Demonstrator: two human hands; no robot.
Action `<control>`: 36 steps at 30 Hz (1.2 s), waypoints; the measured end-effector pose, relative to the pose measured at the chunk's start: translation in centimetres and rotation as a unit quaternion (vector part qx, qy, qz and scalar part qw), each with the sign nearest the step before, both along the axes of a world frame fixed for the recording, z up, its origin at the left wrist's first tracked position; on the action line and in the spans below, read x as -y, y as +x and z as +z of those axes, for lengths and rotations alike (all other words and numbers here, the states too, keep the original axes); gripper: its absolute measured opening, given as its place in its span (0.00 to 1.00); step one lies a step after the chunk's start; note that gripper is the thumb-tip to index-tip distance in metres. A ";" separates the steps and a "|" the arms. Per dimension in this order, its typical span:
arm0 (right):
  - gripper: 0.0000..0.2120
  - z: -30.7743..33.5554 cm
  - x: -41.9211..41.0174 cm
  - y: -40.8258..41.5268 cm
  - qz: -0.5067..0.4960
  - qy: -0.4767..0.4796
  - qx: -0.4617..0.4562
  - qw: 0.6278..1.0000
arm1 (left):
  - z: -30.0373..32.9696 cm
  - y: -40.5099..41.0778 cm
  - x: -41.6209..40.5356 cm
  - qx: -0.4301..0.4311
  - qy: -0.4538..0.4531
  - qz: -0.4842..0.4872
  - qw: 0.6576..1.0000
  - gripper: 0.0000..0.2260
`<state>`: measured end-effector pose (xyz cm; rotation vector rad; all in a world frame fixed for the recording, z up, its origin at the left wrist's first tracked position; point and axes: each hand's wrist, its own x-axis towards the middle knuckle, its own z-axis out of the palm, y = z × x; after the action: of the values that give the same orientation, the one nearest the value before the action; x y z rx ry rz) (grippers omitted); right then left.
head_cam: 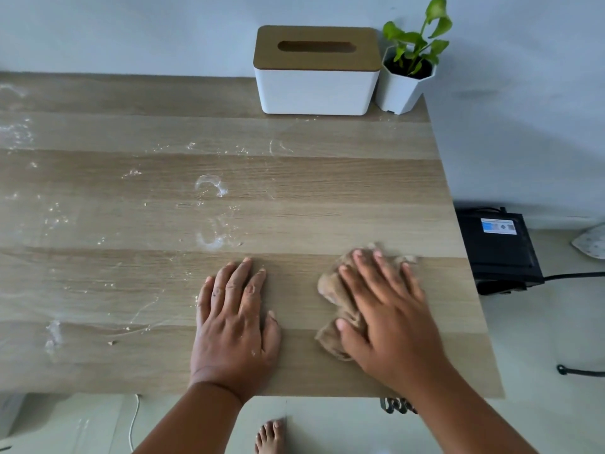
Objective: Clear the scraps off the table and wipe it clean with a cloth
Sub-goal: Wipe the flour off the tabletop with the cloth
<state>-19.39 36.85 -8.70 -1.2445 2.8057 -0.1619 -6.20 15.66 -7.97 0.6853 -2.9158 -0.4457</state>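
Note:
A wooden table fills the view, with white smears and small crumbs scattered over its middle and left part. My right hand presses flat with spread fingers on a crumpled beige cloth near the table's front right. My left hand rests flat on the bare wood just left of the cloth, holding nothing. The strip of table around both hands looks free of smears.
A white tissue box with a wooden lid and a small potted plant stand at the back right against the wall. A black device with cables sits on the floor to the right. My bare foot shows below the front edge.

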 end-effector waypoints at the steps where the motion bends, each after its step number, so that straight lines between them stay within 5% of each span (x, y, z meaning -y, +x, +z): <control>1: 0.34 0.1 -1.3 -0.8 -0.024 0.013 -0.001 1.000 | 0.0 0.0 0.0 -0.001 0.001 0.001 1.000 0.28; 8: 0.36 0.3 2.8 -6.1 -0.216 0.036 0.008 0.976 | 0.0 0.0 0.0 0.002 0.006 0.001 1.000 0.29; 15: 0.36 0.3 7.6 -1.1 -0.094 -0.028 0.009 0.995 | 0.1 0.0 -0.1 -0.005 0.004 0.000 1.000 0.28; 22: 0.36 -0.2 -1.0 2.9 0.033 -0.038 0.001 0.999 | 0.4 0.0 -0.2 -0.002 0.009 0.000 1.000 0.28; 28: 0.33 0.1 -3.1 -0.8 -0.076 -0.018 -0.009 0.997 | 0.2 0.1 -0.2 -0.001 0.005 0.001 1.000 0.28; 36: 0.37 0.6 9.1 -11.0 -0.206 0.000 0.032 0.978 | 0.0 0.1 0.0 -0.004 0.004 -0.003 1.000 0.28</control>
<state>-30.37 27.78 -8.06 -0.6264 2.9659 -0.2184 -6.06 15.71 -7.96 0.6755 -2.9098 -0.4609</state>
